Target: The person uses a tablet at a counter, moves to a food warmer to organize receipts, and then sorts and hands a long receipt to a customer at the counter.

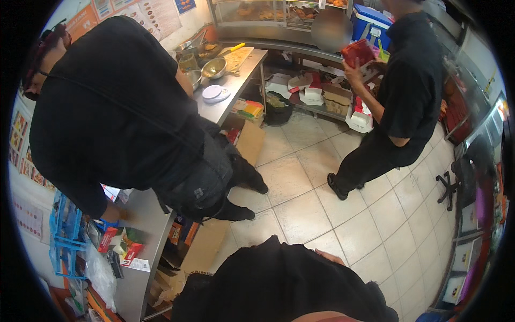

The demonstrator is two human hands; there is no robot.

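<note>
Only a sliver of what looks like my right hand (pixel 329 257) shows, past the front edge of my black clothing. Its fingers are mostly hidden, so I cannot make out whether it holds anything. My left hand is out of view. Nearest to me on the left stands a steel table (pixel 140 236) with red and green packets (pixel 129 248) and a clear plastic bag (pixel 102 276) on it. A person in black (pixel 118 107) leans over that table, one hand among the things there. At right, another person in black (pixel 413 80) holds a red box (pixel 358 52).
A far worktable (pixel 248 67) bears bowls (pixel 214 68), a white scale (pixel 215 93) and a yellow-handled knife (pixel 236 47). Cardboard boxes (pixel 206 244) jut out under the left table. Food cartons (pixel 337 99) fill a low shelf below the display case (pixel 279 21). A chair base (pixel 447 189) stands right.
</note>
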